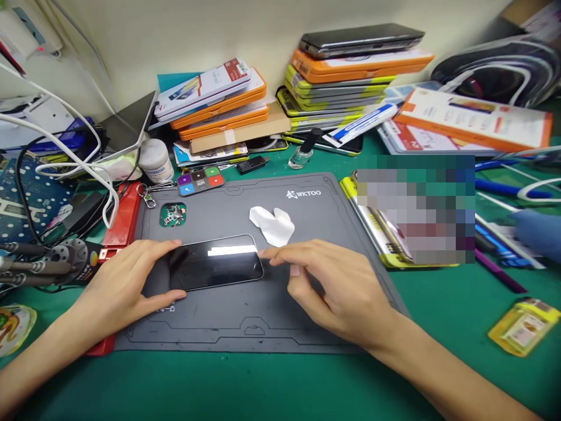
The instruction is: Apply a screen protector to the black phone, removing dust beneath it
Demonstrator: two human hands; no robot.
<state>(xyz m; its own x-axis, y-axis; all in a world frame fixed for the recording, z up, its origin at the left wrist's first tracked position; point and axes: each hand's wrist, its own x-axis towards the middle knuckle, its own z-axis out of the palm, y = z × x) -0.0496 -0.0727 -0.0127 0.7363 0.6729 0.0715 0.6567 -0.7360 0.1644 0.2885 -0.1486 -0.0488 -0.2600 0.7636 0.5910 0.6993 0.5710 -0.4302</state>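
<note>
A smartphone with a dark, glossy screen lies face up on a grey work mat. A bright reflection crosses the glass. My left hand grips the phone's left end, thumb at the near edge and fingers at the far edge. By the phone's right end is my right hand, its index finger stretched out to the rim and its thumb apart from it. The other fingers are curled and partly hidden; I see nothing held there. A crumpled white wipe lies on the mat just beyond the phone.
Small metal parts sit in a recess at the mat's far left. Behind stand a small glass bottle, a white jar and stacked boxes. A yellow container is at right; cables and a red holder are at left.
</note>
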